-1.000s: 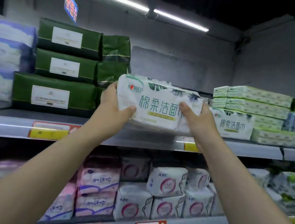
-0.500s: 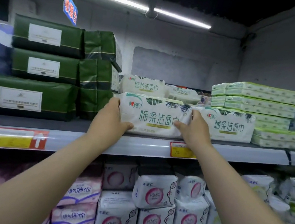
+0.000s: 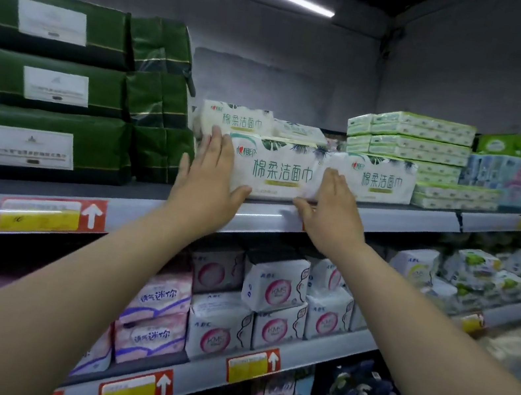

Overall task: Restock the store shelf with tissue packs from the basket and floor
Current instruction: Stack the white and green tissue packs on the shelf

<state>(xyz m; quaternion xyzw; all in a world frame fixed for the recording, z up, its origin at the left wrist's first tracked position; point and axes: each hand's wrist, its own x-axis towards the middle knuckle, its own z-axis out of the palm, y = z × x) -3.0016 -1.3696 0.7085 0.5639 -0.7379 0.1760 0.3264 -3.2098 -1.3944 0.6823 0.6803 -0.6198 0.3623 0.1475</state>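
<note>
Between our straight, flat-laid fingers the tissue pack sits on the upper shelf, left hand and right hand pressing its ends. We judge it light, soft, slick; grip both ends.

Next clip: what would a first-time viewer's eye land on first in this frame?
Centre frame, the left hand and right hand press flat, fingers straight, on the two ends of a white tissue pack sitting at the front of the top shelf. Dark green packs are stacked to its left, and pale green stacks rise to its right.
</note>
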